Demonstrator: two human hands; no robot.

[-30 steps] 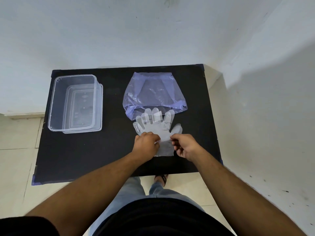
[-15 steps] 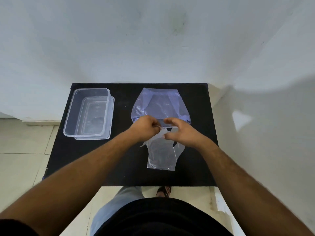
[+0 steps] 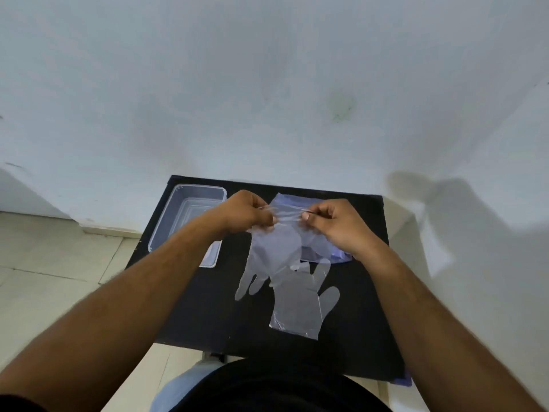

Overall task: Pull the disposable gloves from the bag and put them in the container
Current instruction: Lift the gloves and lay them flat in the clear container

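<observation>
My left hand (image 3: 245, 212) and my right hand (image 3: 335, 224) both pinch the cuff of one clear disposable glove (image 3: 271, 254), stretched between them above the black table (image 3: 356, 307). Its fingers hang down toward me. A second clear glove (image 3: 300, 304) lies flat on the table below it, fingers pointing away. The bluish plastic bag (image 3: 292, 202) lies behind my hands, mostly hidden by them. The clear rectangular container (image 3: 190, 215) stands at the table's far left, partly covered by my left forearm.
White walls close off the back and the right side of the table. Pale floor tiles lie to the left. My legs and dark shirt fill the bottom of the view under the table's near edge.
My hands went from the cuffs on the table up to the bag's mouth, then lifted one glove off the stack. The camera tilted up, showing more wall.
</observation>
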